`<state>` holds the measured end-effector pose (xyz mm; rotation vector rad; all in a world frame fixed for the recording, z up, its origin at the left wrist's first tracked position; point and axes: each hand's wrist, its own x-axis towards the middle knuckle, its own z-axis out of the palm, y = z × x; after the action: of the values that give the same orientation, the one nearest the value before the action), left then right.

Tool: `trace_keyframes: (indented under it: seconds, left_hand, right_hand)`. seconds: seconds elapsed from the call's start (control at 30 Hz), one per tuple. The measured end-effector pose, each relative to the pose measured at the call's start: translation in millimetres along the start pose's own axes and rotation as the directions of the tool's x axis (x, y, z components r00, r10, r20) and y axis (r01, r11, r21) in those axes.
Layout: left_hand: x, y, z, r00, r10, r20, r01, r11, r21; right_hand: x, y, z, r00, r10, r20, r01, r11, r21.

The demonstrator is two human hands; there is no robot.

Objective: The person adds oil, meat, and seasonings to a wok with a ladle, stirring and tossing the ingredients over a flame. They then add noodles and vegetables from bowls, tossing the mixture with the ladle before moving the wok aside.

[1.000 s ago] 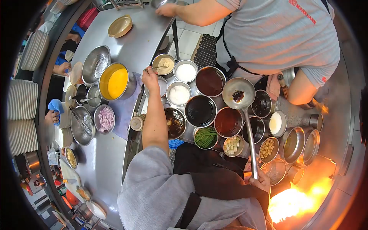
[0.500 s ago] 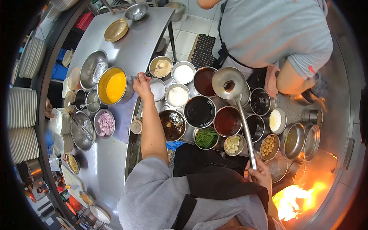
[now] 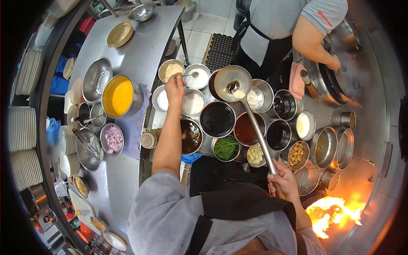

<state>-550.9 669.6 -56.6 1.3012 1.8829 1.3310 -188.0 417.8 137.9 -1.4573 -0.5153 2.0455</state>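
Note:
In my left hand is a small metal spoon, its bowl over the upper tin of white seasoning. Just beside these fingers stands a bowl of tan powder. My right hand is wrapped round the long handle of a ladle. The ladle's bowl hangs tilted above the sauce tins, holding some dark sauce and a pale patch near its lower rim. Below it are a tin of black sauce and a tin of red-brown sauce.
Flames burn at the lower right. A co-worker's hand is at a wok at the upper right. Left, a steel table carries a pot of yellow liquid and chopped onion. Stacked plates line the shelf.
My left hand's spoon has moved from the tan powder to above the white seasoning. A pale patch now shows in the ladle. The co-worker has shifted, arm now at the wok.

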Motion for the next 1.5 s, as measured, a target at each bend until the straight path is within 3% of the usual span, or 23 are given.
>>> trace_keyframes:
  seconds: [0.17, 0.23, 0.43, 0.97, 1.13, 1.17, 1.2, 1.27, 1.33, 1.4, 1.43, 1.5]
  left_hand:
    - [7, -18, 21, 0.999, -0.002, 0.036, 0.004, 0.999, -0.053]
    - [11, -22, 22, 0.989, -0.112, 0.097, 0.128, 0.975, -0.179]
    - [10, -10, 16, 0.953, -0.261, 0.155, 0.3, 0.886, -0.353]
    - [4, -13, 5, 0.936, -0.314, 0.158, 0.351, 0.818, -0.456]
    - [-11, 9, -21, 0.953, -0.292, 0.084, 0.286, 0.767, -0.575]
    - [-15, 14, -28, 0.967, -0.232, 0.107, 0.248, 0.748, -0.616]
    - [-22, 28, -36, 0.966, -0.235, 0.111, 0.252, 0.749, -0.613]
    - [-39, 57, -50, 0.991, -0.044, 0.129, 0.114, 0.785, -0.609]
    - [-46, 58, -57, 0.997, -0.051, 0.052, 0.071, 0.852, -0.518]
    - [-49, 42, -61, 0.997, -0.077, -0.029, 0.064, 0.947, -0.314]
    - [-51, 28, -64, 0.993, -0.117, 0.026, 0.119, 0.978, -0.168]
    - [-61, 5, -57, 0.986, -0.155, 0.06, 0.161, 0.981, -0.112]
  right_hand:
    - [-9, 2, 1, 0.996, -0.021, -0.084, 0.02, 1.0, -0.016]
    - [-10, 5, -1, 0.995, -0.03, -0.09, 0.029, 1.0, -0.006]
    - [-12, 7, -1, 0.993, -0.036, -0.11, 0.034, 0.999, -0.02]
    - [-2, 10, -9, 0.994, -0.038, -0.102, 0.033, 0.998, -0.046]
    - [6, 5, 1, 0.994, -0.031, -0.103, 0.021, 0.994, -0.105]
    - [8, 4, 2, 0.995, -0.04, -0.095, 0.027, 0.991, -0.134]
    - [10, 0, 6, 0.995, -0.036, -0.097, 0.023, 0.991, -0.13]
    - [9, -7, 13, 0.996, 0.016, -0.086, -0.028, 0.989, -0.142]
    - [10, -2, 5, 0.998, 0.041, -0.052, -0.047, 0.991, -0.122]
    - [9, -3, 5, 0.999, 0.031, -0.022, -0.033, 0.993, -0.111]
    - [6, -2, 5, 0.999, 0.03, -0.025, -0.032, 0.995, -0.098]
    - [1, -2, 6, 0.998, 0.048, -0.035, -0.051, 0.995, -0.083]
